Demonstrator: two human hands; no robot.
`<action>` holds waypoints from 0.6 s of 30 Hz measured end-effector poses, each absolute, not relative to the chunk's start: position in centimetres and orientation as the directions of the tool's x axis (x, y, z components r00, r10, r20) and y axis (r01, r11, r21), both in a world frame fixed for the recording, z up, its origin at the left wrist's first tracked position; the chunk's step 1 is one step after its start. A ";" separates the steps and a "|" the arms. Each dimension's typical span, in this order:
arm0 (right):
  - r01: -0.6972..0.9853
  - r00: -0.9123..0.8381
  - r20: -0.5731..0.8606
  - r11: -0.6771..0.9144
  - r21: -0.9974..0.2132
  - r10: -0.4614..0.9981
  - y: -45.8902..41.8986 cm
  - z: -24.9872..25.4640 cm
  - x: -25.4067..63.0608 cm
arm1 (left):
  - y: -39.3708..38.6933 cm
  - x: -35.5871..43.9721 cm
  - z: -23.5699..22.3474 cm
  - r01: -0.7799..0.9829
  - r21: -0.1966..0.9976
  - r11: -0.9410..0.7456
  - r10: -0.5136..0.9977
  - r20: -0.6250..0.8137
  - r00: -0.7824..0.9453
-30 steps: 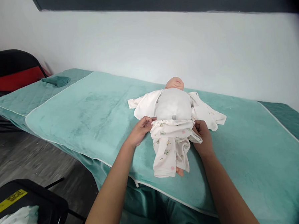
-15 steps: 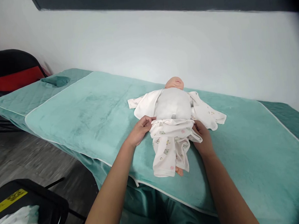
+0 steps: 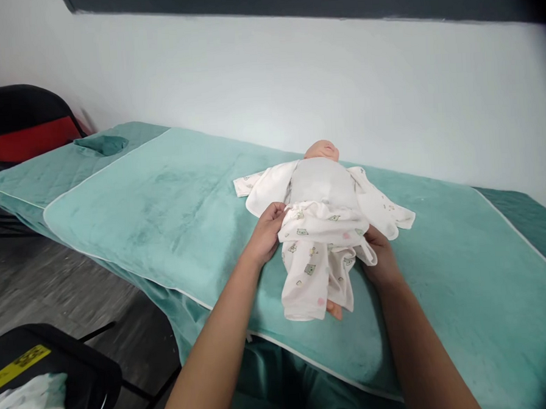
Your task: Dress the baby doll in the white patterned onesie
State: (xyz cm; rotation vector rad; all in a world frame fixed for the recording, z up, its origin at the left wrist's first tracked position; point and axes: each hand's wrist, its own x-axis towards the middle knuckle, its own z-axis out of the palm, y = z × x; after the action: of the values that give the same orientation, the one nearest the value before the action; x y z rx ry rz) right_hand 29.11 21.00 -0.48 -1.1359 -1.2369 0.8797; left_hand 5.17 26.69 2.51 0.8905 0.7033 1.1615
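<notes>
Since the frame half a second ago, the waistband of the printed trousers [image 3: 306, 232] has risen over the belly of the doll [image 3: 324, 180], covering the small dark mark there; the left hand [image 3: 266, 234] has shifted up and inward with it. Left grip: thumb and fingers pinch the waistband at its left side. Right hand [image 3: 380, 258]: against the opposite side of the trousers; fingertips hidden by cloth, so cannot tell whether that grip is pressed together. Trousers lie around the doll's hips and legs, cloth bunched at the hips; one foot [image 3: 335, 310] shows below the hem. Doll on its back on the green-covered bed [image 3: 163, 204], white jacket [image 3: 272, 189] spread open beneath it, sleeves out to either side.
</notes>
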 end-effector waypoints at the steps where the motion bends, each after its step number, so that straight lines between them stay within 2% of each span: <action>1: 0.076 0.160 0.272 0.263 -0.962 0.949 21.0 -0.5 29.1 | 26.7 5.5 2.7 -0.491 0.857 0.153 0.965 -0.023 0.262; 9: 0.069 0.150 0.236 0.228 -0.971 0.960 21.2 -0.3 29.1 | 27.3 5.9 1.7 -0.536 0.825 0.181 0.968 -0.054 0.243; 13: 0.083 0.178 0.275 0.264 -0.961 0.945 21.0 -0.2 29.2 | 27.5 6.0 1.6 -0.564 0.798 0.212 0.961 -0.063 0.270; 18: 0.052 0.252 0.245 0.239 -0.970 0.936 21.8 -0.7 29.2 | 27.6 6.4 1.6 -0.534 0.824 0.192 0.962 -0.050 0.270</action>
State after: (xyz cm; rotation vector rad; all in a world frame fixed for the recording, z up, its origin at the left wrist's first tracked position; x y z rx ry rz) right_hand 29.23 21.84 -0.68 -1.1535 -1.1391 0.8320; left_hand 6.37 27.62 1.61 0.7937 0.6629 1.1641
